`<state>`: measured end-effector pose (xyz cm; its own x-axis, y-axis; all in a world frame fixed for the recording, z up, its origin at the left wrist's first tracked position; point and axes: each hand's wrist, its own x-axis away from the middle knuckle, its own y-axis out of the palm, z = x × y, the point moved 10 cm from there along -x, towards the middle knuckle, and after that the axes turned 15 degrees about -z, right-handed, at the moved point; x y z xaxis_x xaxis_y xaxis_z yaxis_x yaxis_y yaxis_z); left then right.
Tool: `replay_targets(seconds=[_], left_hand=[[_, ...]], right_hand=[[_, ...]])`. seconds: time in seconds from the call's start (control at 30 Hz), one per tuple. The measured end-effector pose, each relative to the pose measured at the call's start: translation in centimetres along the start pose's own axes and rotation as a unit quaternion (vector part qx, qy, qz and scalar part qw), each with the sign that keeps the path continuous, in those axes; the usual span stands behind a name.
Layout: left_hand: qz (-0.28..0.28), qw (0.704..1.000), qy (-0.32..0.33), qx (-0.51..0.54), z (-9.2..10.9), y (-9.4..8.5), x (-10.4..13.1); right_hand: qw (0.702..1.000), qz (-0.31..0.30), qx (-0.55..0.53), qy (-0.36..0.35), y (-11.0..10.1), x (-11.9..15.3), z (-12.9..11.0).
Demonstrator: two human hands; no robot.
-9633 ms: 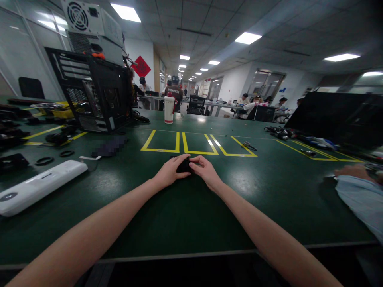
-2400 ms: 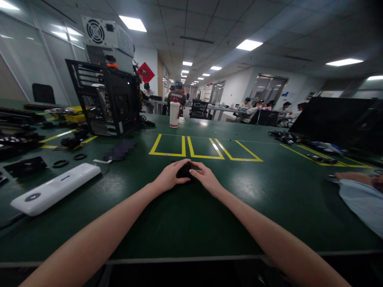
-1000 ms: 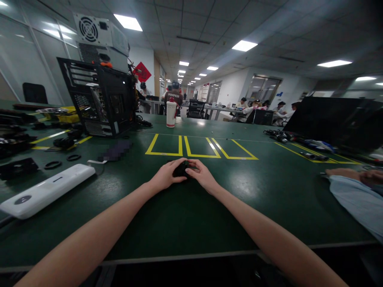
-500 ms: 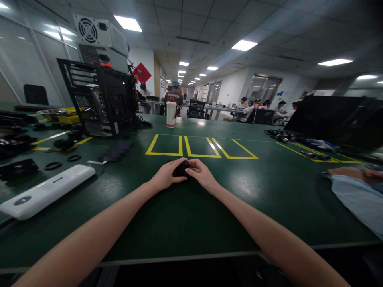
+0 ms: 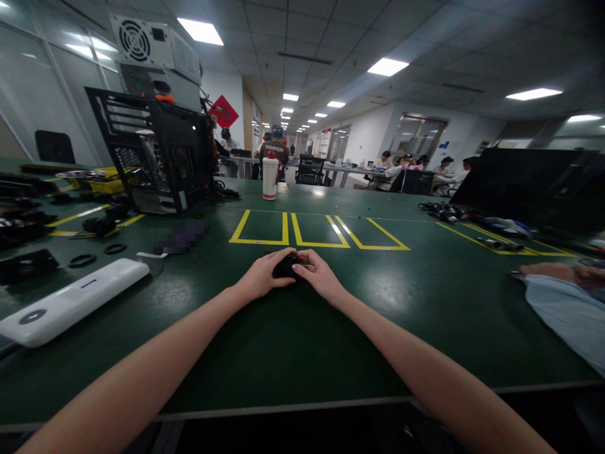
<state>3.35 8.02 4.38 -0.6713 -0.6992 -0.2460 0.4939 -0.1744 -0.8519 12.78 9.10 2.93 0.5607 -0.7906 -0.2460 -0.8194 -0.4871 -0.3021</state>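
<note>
Between my hands, low over the green table [image 5: 293, 340], is a small black rounded object [image 5: 285, 267]; its kind cannot be made out. My left hand [image 5: 263, 275] curls around its left side, thumb in front and fingers over the top. From the right, my right hand [image 5: 317, 275] grips the same object with thumb and fingertips. The fingers cover much of it. Just beyond my hands, yellow tape outlines [image 5: 321, 244] mark the tabletop.
A white power strip [image 5: 80, 302] lies left, near black rings [image 5: 82, 260]. Behind stands an open black computer case [image 5: 155, 151] with power supplies [image 5: 151, 47] on top. A white bottle [image 5: 270, 178] stands at the back. A co-worker's sleeve [image 5: 562, 309] reaches in from the right.
The view has shifted very slightly. Both hands stay in place around the black object, with no visible change of grip.
</note>
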Motion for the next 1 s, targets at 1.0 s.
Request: replay_targets(seconds=[1.0], left_hand=[[-0.018,0.996,-0.082,0.021,-2.6,0.2,-2.2]], right_hand=[[0.939,0.016,0.319,0.126,-1.2,0.6,1.5]])
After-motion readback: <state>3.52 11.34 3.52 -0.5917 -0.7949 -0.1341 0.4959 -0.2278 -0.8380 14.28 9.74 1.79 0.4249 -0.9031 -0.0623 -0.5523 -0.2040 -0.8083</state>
